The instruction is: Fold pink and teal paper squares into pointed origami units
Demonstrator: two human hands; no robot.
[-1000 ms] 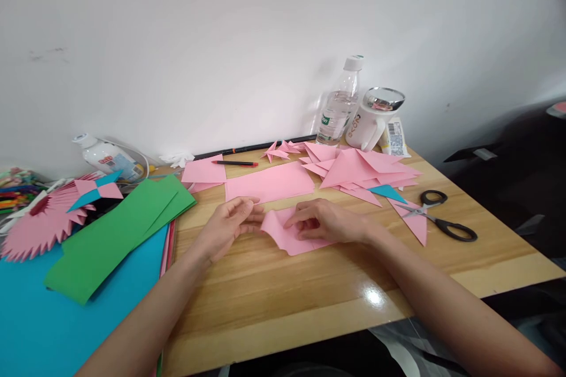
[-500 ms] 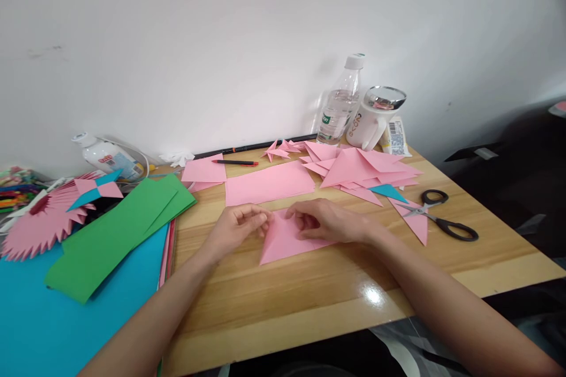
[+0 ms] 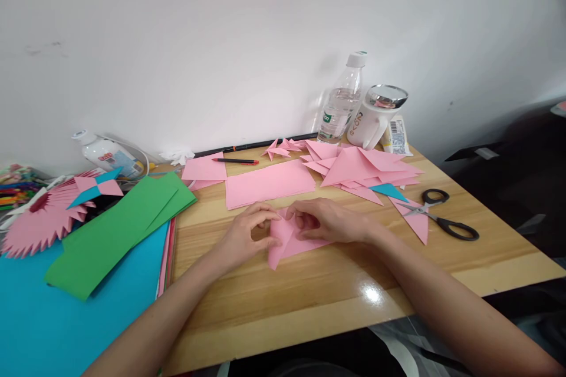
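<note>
A sheet of pink paper [image 3: 283, 242] lies on the wooden table between my two hands, its left side curled over toward the right. My left hand [image 3: 247, 232] grips that curled side, thumb in front and fingers behind the edge. With bent fingers, my right hand [image 3: 325, 221] holds the sheet's upper middle part and covers some of it. Just beyond the hands lies a pink paper strip [image 3: 269, 184]. To the right is a pile of folded pink triangles [image 3: 358, 168].
Open scissors [image 3: 435, 212] with black handles rest at the right over a pink triangle. A water bottle [image 3: 340, 103] and a white mug [image 3: 375, 118] stand by the wall. Green paper [image 3: 115, 235] lies on blue sheets [image 3: 66, 330] at the left. A pencil [image 3: 236, 161] is at the back.
The left side of the pink sheet has lifted and curled to the right. My left thumb has moved lower and rightward onto it, while my right hand has stayed in place.
</note>
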